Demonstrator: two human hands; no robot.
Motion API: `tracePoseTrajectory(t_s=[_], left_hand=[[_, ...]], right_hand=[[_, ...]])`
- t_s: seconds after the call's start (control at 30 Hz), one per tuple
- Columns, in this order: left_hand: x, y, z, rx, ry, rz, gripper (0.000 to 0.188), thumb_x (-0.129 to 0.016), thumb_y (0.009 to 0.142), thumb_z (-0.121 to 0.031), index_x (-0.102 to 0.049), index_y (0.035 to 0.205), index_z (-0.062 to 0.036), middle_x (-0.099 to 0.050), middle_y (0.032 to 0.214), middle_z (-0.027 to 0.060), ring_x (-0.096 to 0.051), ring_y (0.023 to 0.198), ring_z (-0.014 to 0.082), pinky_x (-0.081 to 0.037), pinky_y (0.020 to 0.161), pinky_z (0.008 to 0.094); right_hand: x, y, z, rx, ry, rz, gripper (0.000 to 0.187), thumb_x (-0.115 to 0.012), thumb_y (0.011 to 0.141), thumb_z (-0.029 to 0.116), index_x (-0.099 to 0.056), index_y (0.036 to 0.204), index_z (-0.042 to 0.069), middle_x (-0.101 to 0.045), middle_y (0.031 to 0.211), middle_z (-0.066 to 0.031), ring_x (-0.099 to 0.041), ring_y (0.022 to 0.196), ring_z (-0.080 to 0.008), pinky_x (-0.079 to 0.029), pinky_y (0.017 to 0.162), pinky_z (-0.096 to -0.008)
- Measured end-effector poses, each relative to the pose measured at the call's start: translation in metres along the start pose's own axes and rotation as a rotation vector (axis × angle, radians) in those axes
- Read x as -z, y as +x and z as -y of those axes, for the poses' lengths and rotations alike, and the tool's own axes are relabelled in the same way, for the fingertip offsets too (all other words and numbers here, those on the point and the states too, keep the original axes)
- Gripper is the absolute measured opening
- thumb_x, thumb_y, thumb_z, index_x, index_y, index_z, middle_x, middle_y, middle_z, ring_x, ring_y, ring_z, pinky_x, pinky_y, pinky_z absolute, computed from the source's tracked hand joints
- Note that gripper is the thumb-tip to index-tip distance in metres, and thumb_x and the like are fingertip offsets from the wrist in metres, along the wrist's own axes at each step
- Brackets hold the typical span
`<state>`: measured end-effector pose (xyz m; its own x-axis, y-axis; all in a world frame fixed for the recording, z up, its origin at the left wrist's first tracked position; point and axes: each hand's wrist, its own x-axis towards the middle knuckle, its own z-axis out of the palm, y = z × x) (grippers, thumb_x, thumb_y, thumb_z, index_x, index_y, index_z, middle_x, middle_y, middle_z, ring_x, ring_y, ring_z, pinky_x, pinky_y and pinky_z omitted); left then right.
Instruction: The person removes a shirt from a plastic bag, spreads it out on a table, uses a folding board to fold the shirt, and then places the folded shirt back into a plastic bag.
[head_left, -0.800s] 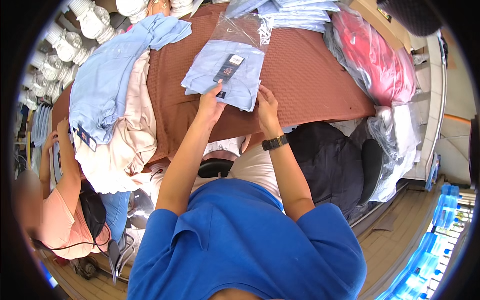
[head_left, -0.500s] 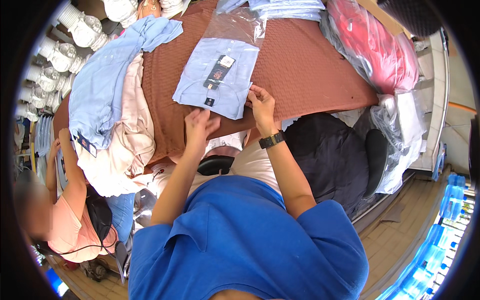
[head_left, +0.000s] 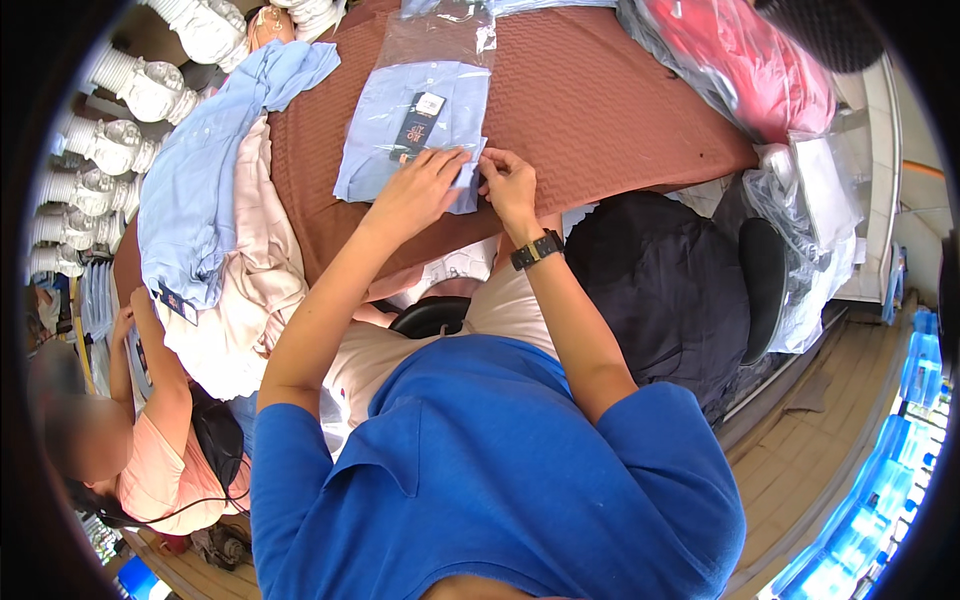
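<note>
A folded light-blue shirt [head_left: 385, 110] lies on the brown cloth in front of me, inside a clear plastic bag [head_left: 440, 40] whose slack end points away. On its front is a dark hang tag [head_left: 412, 128] with a white sticker. My left hand [head_left: 422, 190] rests across the near end of the shirt, fingers stretched out and hiding its collar. At the near right edge, my right hand [head_left: 512, 188], with a dark watch on the wrist, has thumb and fingers pinched on the bagged shirt.
Brown textured cloth [head_left: 580, 120] covers the table. To the left hang a loose blue shirt [head_left: 190, 210] and cream garments [head_left: 265, 270]; a person [head_left: 165, 430] is beyond. Pink bagged clothing [head_left: 740, 60] lies at the far right. A black bundle [head_left: 655, 290] is right of my legs.
My left hand has come up from below the table edge onto the shirt's near end. The right hand stays at its right edge. The whole view has shifted slightly.
</note>
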<state>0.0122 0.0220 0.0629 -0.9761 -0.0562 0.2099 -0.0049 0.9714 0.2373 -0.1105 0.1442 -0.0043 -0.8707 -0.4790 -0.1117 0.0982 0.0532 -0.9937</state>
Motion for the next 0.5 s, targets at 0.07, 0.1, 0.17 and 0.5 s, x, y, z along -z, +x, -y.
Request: tracePoseTrajectory(t_s=[0.07, 0.1, 0.17, 0.5], left_hand=[[0.006, 0.003, 0.000, -0.008, -0.028, -0.005, 0.050, -0.061, 0.094, -0.011, -0.050, 0.142, -0.0070, -0.063, 0.129, 0.0159, -0.060, 0.116, 0.0356, -0.052, 0.094, 0.0432], [0.009, 0.005, -0.001, 0.027, -0.072, -0.007, 0.049, -0.061, 0.094, -0.011, -0.051, 0.142, -0.0070, -0.063, 0.127, 0.0172, -0.061, 0.114, 0.0368, -0.052, 0.094, 0.0439], [0.014, 0.008, 0.000, 0.097, -0.160, -0.011, 0.047, -0.060, 0.096, -0.011, -0.052, 0.141, -0.0070, -0.064, 0.125, 0.0197, -0.061, 0.111, 0.0392, -0.052, 0.093, 0.0455], [0.032, 0.014, -0.012, 0.107, -0.210, -0.095, 0.039, -0.057, 0.097, -0.009, -0.058, 0.136, -0.0071, -0.064, 0.123, 0.0203, -0.061, 0.110, 0.0408, -0.051, 0.091, 0.0460]], right_hand=[[-0.001, 0.000, 0.001, 0.008, -0.037, 0.008, 0.020, -0.073, 0.089, 0.010, -0.073, 0.103, -0.004, -0.072, 0.077, -0.0091, -0.064, 0.057, -0.0120, -0.052, 0.051, -0.0289], [-0.003, 0.000, 0.002, 0.047, -0.074, -0.013, 0.020, -0.074, 0.088, 0.010, -0.073, 0.102, -0.004, -0.072, 0.076, -0.0101, -0.065, 0.059, -0.0135, -0.052, 0.053, -0.0305], [-0.008, 0.001, 0.003, 0.124, -0.149, -0.053, 0.019, -0.075, 0.087, 0.011, -0.073, 0.100, -0.004, -0.071, 0.076, -0.0121, -0.067, 0.063, -0.0166, -0.053, 0.058, -0.0337], [-0.026, -0.006, 0.003, 0.335, -0.310, -0.174, 0.019, -0.075, 0.083, 0.011, -0.074, 0.100, 0.004, -0.056, 0.095, -0.0131, -0.057, 0.087, -0.0295, -0.049, 0.076, -0.0388]])
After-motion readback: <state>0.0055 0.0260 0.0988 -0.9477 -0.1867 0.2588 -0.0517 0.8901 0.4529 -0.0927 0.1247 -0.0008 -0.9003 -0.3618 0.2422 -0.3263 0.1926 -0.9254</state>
